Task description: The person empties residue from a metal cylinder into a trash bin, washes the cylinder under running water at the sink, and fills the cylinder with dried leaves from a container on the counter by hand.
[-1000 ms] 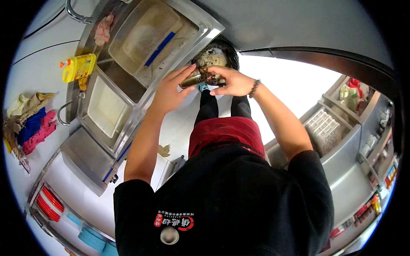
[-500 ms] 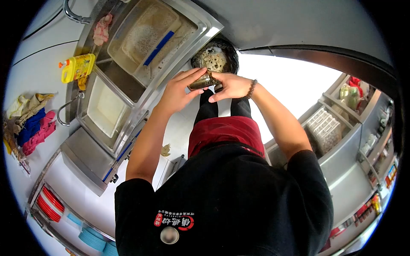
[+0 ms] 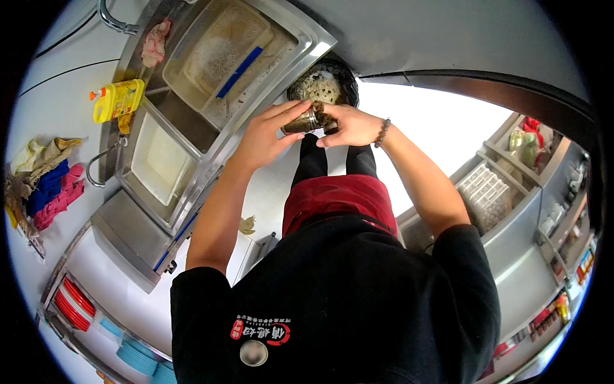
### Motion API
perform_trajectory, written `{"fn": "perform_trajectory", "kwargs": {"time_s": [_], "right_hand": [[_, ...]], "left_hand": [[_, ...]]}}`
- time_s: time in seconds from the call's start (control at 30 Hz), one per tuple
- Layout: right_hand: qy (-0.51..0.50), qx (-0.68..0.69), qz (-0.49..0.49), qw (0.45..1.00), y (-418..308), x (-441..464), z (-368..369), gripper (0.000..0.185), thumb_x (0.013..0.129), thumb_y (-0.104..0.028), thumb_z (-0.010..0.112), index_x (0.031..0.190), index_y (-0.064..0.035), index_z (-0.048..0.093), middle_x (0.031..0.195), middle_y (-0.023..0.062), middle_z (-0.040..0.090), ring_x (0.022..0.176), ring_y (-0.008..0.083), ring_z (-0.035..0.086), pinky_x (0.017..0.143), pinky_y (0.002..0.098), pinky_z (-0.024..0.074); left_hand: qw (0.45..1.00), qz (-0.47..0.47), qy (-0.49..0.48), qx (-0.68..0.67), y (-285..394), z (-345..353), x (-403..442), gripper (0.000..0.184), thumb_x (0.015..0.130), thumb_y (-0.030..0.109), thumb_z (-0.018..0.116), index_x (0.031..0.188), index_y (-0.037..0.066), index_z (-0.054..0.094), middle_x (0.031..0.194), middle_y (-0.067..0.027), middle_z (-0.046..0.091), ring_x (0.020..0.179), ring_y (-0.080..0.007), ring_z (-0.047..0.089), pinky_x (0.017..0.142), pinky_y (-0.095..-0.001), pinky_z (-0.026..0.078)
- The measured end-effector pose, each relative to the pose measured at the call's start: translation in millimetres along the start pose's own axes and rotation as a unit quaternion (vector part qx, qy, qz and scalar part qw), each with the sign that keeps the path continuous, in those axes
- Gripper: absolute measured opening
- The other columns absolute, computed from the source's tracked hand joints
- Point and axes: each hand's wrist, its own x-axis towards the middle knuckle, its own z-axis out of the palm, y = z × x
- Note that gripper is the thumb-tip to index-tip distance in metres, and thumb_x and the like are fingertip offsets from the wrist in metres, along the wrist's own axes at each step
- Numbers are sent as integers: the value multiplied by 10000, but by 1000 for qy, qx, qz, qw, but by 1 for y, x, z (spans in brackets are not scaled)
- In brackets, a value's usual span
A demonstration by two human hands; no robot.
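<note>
Left hand [image 3: 261, 137] clasps metal canister [image 3: 296, 124], thumb near, fingers far; right hand [image 3: 353, 125], just right, curls around dark piece [image 3: 330, 130], partly hidden; bin [image 3: 350, 84] beyond, far side.

- The steel sink unit [image 3: 318, 40] bears a crumpled pink cloth [image 3: 155, 43] and a yellow jug [image 3: 119, 100] with an orange cap along its back ledge.
- In its basins sit a translucent tub [image 3: 217, 32], with a blue strip [image 3: 238, 73] lying slantwise at it, and a white tub [image 3: 157, 157].
- On the pale floor [image 3: 409, 141] stands a black-lined bin [image 3: 350, 77].
- The lower-left shelf [image 3: 131, 317] carries red plates [image 3: 73, 304] and stacked blue plates [image 3: 136, 355].
- The right-hand steel counter [image 3: 521, 272] holds a white ridged tray [image 3: 486, 192].
</note>
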Motion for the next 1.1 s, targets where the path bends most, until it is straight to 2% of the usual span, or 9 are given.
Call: {"fn": "perform_trajectory", "kwargs": {"time_s": [0.1,0.2,0.37,0.47,0.6,0.7,0.87,1.0,1.1], "right_hand": [[9,-14,12,1000,-5,-3,-5,672,941,-241,841,1509,-45,539,1367,154,704,1252,260,663,1110,399,501],[45,5,2,999,-2,-3,-3,721,953,-305,849,1550,-57,528,1420,174,683,1304,280,648,1131,391,488],[55,-52,-11,997,0,-1,0,748,937,-339,860,1540,-46,530,1400,208,680,1279,305,661,1104,396,504],[-17,-55,29,998,-6,3,-4,840,892,-463,843,1554,-62,518,1425,256,661,1313,399,634,1111,427,498],[-37,-107,24,993,-2,10,-2,839,885,-441,849,1553,-66,507,1407,262,669,1282,403,652,1089,438,513],[-15,-68,-32,997,-6,16,1,786,900,-388,859,1499,-13,513,1261,263,714,1135,379,705,998,435,549],[-22,-108,-28,993,-2,21,1,797,906,-351,846,1529,-21,475,1213,272,727,1047,412,725,955,453,566],[-42,-84,13,995,0,14,0,768,907,-321,845,1507,-16,476,1238,277,713,1071,427,712,948,454,562],[-7,-66,31,997,3,7,-3,764,911,-319,835,1530,-89,451,1306,221,701,1157,370,721,1022,477,551]], "left_hand": [[999,-22,-6,27,-1,-6,-3,735,835,136,892,1524,162,638,1517,-130,648,1349,-315,651,1132,-409,518],[999,-29,2,31,-11,-6,-5,731,847,139,883,1533,173,632,1522,-122,646,1344,-325,646,1134,-416,515],[999,-4,12,33,-6,-3,2,732,845,136,873,1535,195,632,1512,-109,652,1314,-324,652,1116,-413,521],[999,5,-2,33,-8,-1,4,743,847,143,883,1542,189,625,1518,-115,647,1324,-319,651,1117,-411,522],[999,18,-13,31,-7,-4,6,756,839,148,888,1546,182,621,1515,-120,648,1322,-319,653,1113,-408,525],[999,31,5,18,-4,-5,9,736,842,189,872,1537,208,631,1490,-106,665,1247,-345,664,1085,-421,530],[999,35,-5,27,-9,-7,9,748,840,173,881,1543,182,623,1505,-117,656,1293,-333,656,1106,-416,524],[999,18,-27,36,-10,-7,8,766,838,146,889,1552,163,611,1522,-125,644,1346,-320,646,1128,-405,519],[1000,15,-12,21,-8,-9,10,761,837,143,888,1547,160,615,1529,-122,638,1349,-321,644,1121,-402,523]]}}
